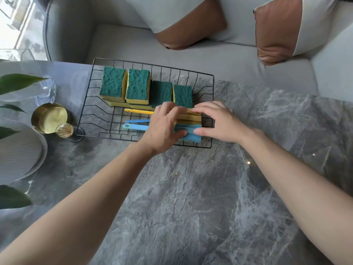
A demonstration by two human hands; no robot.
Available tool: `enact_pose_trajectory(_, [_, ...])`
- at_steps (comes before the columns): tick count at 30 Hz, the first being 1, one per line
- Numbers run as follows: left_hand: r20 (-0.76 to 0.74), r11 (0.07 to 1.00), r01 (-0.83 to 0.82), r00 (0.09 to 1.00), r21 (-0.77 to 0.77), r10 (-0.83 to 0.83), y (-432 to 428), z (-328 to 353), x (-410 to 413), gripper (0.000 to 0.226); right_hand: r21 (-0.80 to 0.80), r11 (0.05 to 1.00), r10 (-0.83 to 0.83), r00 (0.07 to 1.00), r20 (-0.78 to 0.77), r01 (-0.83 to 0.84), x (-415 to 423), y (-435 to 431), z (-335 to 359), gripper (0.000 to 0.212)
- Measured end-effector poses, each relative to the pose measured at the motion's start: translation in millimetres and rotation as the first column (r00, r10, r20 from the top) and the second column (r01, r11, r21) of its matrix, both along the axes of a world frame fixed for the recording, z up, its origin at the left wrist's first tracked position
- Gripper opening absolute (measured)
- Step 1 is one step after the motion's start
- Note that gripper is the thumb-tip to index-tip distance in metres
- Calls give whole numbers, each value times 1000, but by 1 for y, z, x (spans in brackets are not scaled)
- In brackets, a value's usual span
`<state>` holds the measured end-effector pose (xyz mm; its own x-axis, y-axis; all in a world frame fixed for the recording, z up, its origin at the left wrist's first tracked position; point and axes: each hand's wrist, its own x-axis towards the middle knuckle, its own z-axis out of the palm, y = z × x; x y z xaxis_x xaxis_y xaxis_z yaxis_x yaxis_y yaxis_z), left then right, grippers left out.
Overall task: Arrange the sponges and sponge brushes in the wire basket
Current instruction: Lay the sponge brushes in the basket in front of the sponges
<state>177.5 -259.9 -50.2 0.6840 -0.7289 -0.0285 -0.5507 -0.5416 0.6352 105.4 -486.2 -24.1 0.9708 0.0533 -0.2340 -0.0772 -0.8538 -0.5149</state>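
Note:
A black wire basket [87,104] sits on the grey marble table. Along its far side lie several green-topped yellow sponges [137,84] in a row, some stacked. In its near right corner several sponge brushes lie side by side, yellow heads [189,117] behind, blue heads [191,133] in front, with a yellow handle [138,111] and blue handles [137,127] pointing left. My left hand [165,127] presses on the left side of the brush heads. My right hand [217,121] presses on their right side. The heads are squeezed between both hands.
Left of the basket stand a gold cup [49,117], a small glass with a whisk [65,130], a clear glass vase [34,88], a ribbed white plate [19,153] and green leaves [13,196]. A grey sofa with cushions [275,33] lies beyond the table.

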Motion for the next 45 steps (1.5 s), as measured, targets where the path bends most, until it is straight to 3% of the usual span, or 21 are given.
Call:
enact_pose_trajectory(3, [-69,992,85,995,88,-79,0,-6,3,76,60,998,16,1000,15,-17,-4,2,-8,64])
enact_pose_trajectory(11, [-69,974,140,989,179,-129,2,-17,4,76,125,991,-45,999,-4,45,-10,5,-22,64])
enact_pose_trajectory(22, [-112,967,158,984,197,-138,-3,-20,7,80,72,997,-21,999,-31,23,-9,7,-20,68])
enact_pose_trajectory(29, [-144,975,171,978,145,-150,3,-12,14,88,-118,993,-16,999,-29,13,-8,7,-15,74])
enact_pose_trajectory(45, [-100,985,80,993,151,-66,24,17,13,95,-150,987,-55,998,26,59,-17,16,6,78])
